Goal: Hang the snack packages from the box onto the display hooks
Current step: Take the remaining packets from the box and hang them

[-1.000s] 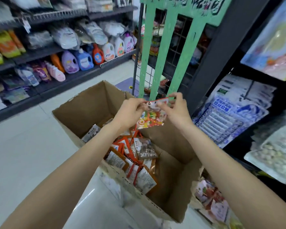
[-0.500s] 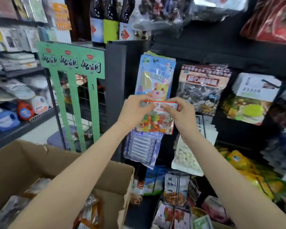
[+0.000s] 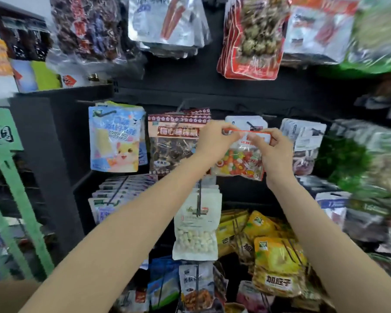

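Both hands have carried the candy packet (image 3: 239, 159) up and away from the cardboard box (image 3: 7, 294), which now shows only as a corner at the lower left, and the view has swung from the green rack (image 3: 14, 188) to the black display wall (image 3: 178, 91). The left hand (image 3: 215, 143) pinches the packet's red top edge at its left corner between thumb and fingers; the right hand (image 3: 273, 150) pinches the same edge at the right corner, its other fingers curled down over the packet's side. Held level between them, the packet sits directly in front of a white-topped pack (image 3: 246, 123) hanging on a hook (image 3: 251, 126), just right of the dark plum-candy bag (image 3: 174, 141) and left of a grey-and-white pack (image 3: 303, 136). I judge this to be the threading step: the packet has reached hook height but is not yet on the prong, and whether its hang hole lines up with the hook tip cannot be told, as the fingers cover that part of the header. Lower hooks hold a pale bag of white pieces (image 3: 196, 227) and yellow packs (image 3: 278, 263).
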Motion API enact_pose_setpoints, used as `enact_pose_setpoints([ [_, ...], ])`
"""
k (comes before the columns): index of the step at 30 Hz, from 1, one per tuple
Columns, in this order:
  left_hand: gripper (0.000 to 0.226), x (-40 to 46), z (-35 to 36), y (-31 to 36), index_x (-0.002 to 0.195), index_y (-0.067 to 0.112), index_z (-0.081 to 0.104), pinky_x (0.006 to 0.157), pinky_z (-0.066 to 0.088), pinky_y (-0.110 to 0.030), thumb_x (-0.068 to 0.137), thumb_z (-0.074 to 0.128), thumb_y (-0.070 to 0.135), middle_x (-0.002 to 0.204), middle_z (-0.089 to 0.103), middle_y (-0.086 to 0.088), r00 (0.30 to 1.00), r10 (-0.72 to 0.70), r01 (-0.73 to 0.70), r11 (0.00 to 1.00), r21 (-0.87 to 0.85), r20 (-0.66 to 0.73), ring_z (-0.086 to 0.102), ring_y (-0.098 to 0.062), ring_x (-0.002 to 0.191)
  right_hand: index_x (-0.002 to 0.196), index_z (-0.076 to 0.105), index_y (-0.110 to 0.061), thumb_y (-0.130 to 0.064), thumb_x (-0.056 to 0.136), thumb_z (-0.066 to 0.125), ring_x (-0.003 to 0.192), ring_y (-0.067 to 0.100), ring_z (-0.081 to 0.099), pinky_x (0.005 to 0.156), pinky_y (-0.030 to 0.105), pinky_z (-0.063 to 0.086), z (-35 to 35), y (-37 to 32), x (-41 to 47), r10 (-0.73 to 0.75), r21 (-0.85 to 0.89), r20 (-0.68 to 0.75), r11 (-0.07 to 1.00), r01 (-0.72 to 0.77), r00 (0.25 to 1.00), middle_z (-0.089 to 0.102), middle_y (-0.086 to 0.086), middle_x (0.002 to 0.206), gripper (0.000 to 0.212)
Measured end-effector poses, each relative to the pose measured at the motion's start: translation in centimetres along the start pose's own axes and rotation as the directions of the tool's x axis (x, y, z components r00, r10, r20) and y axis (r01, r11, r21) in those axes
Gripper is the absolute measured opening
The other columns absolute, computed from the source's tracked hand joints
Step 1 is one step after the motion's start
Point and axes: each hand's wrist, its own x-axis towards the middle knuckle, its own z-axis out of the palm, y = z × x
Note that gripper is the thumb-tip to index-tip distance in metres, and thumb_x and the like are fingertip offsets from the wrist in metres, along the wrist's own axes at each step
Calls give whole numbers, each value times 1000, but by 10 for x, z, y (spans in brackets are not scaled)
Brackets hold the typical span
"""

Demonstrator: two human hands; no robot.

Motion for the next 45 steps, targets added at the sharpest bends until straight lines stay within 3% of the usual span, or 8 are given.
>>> enact_pose_setpoints([
  [6, 17, 28, 51, 14, 98, 11, 75, 80, 47, -22, 85, 69, 18, 99, 70, -1, 994, -101, 96, 990, -103, -45, 54, -6, 83, 79, 55, -25, -26, 82, 72, 84, 27, 62, 78, 44, 52, -31, 22, 45, 54, -52, -61, 997, -57, 997, 65, 12, 93, 18],
  [13, 13, 30, 62, 3, 96, 16, 73, 88, 51, -33, 86, 67, 19, 90, 65, 9, 987, -149, 134, 973, -190, -67, 60, -14, 94, 87, 55, -12, -19, 85, 69, 73, 21, 63, 61, 21, 51, -36, 30, 62, 15, -29, 42, 999, -14, 999, 63, 3, 83, 15],
  [20, 12, 42, 65, -2, 97, 11, 72, 82, 46, -21, 87, 65, 14, 91, 65, 5, 985, -168, 159, 970, -185, -35, 56, -2, 82, 87, 55, -15, -18, 84, 70, 84, 27, 65, 76, 38, 54, -32, 45, 79, 33, -86, 56, 996, -29, 998, 62, 3, 88, 15],
  [27, 9, 74, 73, -19, 95, 14, 67, 72, 39, -20, 87, 66, 17, 101, 66, 1, 983, -127, 144, 982, 126, -129, 53, -7, 84, 102, 49, -12, -5, 84, 67, 81, 8, 43, 64, -2, 33, -18, 60, 103, -189, -413, 103, 885, 215, 977, 50, 3, 102, 26],
  [32, 15, 89, 78, -26, 105, 18, 63, 76, 45, -28, 90, 61, 21, 110, 62, -3, 980, -101, 158, 919, 361, -173, 59, -19, 94, 104, 48, -6, -5, 85, 65, 97, 19, 44, 73, 15, 31, -5, 69, 112, -226, -574, 93, 783, 238, 970, 47, 11, 112, 26],
  [36, 26, 81, 81, -29, 115, 19, 57, 81, 44, -31, 89, 60, 15, 117, 52, -5, 986, 23, 61, 866, 497, -163, 50, -21, 107, 100, 61, -5, -4, 82, 66, 110, 26, 42, 84, 28, 42, -2, 78, 103, -334, -721, 112, 621, 308, 936, 46, 12, 117, 18],
  [42, 38, 56, 69, -35, 122, 18, 49, 76, 49, -29, 87, 61, 10, 125, 42, -5, 973, 108, 23, 833, 553, -203, 46, -17, 111, 95, 62, -13, -12, 86, 64, 95, 15, 52, 71, 19, 37, 2, 85, 68, -212, -539, 252, 779, 319, 944, 56, 2, 101, 9],
  [45, 30, 37, 48, -40, 120, 17, 50, 68, 48, -29, 91, 56, 15, 123, 47, -3, 988, 92, -11, 841, 541, -123, 52, -16, 104, 95, 64, -12, -13, 90, 60, 86, 13, 58, 73, 21, 43, 17, 79, 49, -169, -432, 339, 846, 313, 925, 62, -1, 92, 7],
])
